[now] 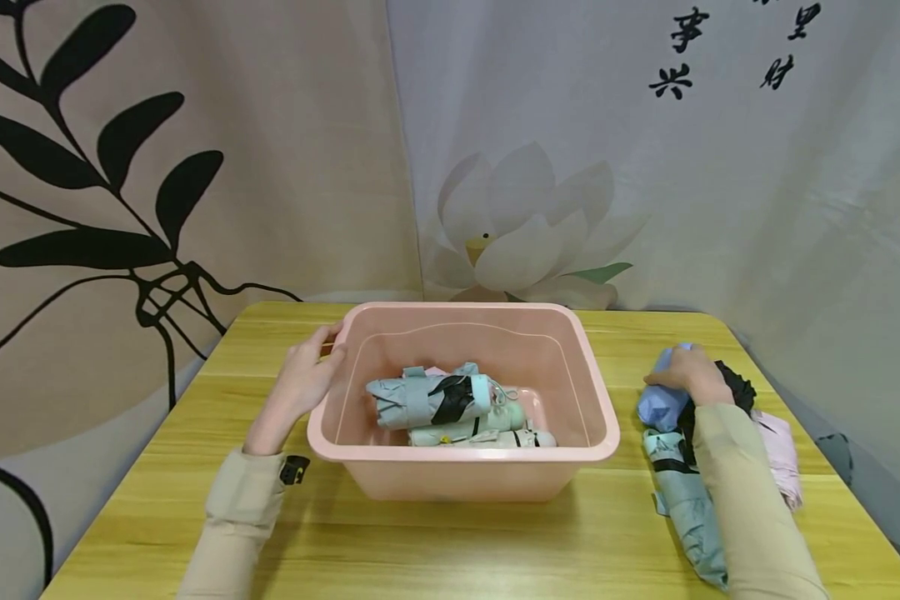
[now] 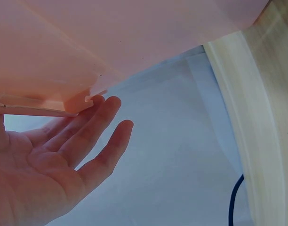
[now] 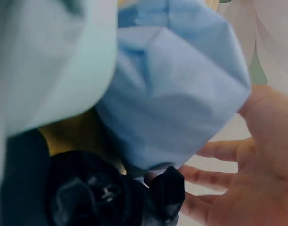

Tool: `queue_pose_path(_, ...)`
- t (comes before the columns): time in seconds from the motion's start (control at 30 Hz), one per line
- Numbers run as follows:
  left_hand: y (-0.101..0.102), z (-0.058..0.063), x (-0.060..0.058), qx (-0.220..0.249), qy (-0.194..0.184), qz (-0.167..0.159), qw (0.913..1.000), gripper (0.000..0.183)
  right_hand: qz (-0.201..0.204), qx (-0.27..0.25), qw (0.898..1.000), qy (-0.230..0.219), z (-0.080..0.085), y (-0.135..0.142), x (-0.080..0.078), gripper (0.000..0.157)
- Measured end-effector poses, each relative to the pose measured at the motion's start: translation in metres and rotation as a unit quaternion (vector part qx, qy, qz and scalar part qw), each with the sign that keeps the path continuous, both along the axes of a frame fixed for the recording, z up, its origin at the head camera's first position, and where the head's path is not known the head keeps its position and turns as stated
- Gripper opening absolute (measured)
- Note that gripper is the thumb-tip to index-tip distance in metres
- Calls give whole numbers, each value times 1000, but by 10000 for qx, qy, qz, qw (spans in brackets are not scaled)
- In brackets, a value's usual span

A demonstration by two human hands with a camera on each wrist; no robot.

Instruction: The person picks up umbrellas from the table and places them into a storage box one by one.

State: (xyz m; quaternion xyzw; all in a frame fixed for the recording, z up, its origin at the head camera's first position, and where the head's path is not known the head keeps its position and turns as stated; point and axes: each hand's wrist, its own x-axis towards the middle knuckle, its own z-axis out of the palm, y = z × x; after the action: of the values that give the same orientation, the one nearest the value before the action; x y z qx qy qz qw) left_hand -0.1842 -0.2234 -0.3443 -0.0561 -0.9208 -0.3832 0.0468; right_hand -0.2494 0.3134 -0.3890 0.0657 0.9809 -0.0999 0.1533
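Observation:
A pink plastic basin stands mid-table with several folded umbrellas inside, among them a grey-blue umbrella with a black strap. My left hand holds the basin's left rim, thumb over it and fingers beneath; in the left wrist view the outer fingertips hang free. On the right, my right hand grips a blue folded umbrella, with the thumb at one side and other fingers partly hidden behind it. A black umbrella lies close beside it, partly under the hand and sleeve.
Nearer me lies a teal-grey folded umbrella with a black strap. A pink umbrella lies right of my right forearm. The wooden table ends at a far edge before a printed curtain.

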Motion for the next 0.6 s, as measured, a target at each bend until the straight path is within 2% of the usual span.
queue_pose_path(0.13,0,0,1,-3,13,-28,10000,49,50,-94,9997,-218,-2,-1,-1,84)
queue_pose_path(0.27,0,-1,0,-22,31,-49,10000,48,-58,-223,9967,-774,-3,0,-3,95)
queue_pose_path(0.37,1,-1,0,-19,15,-43,10000,48,-178,-326,9942,-1007,-4,0,-4,102)
queue_pose_path(0.47,0,0,0,-8,-13,-22,10000,48,-343,-463,9939,-936,-5,-1,-4,106)
queue_pose_path(0.6,-1,0,0,-12,-23,-7,10000,49,-367,-615,9955,-617,-7,-2,-3,100)
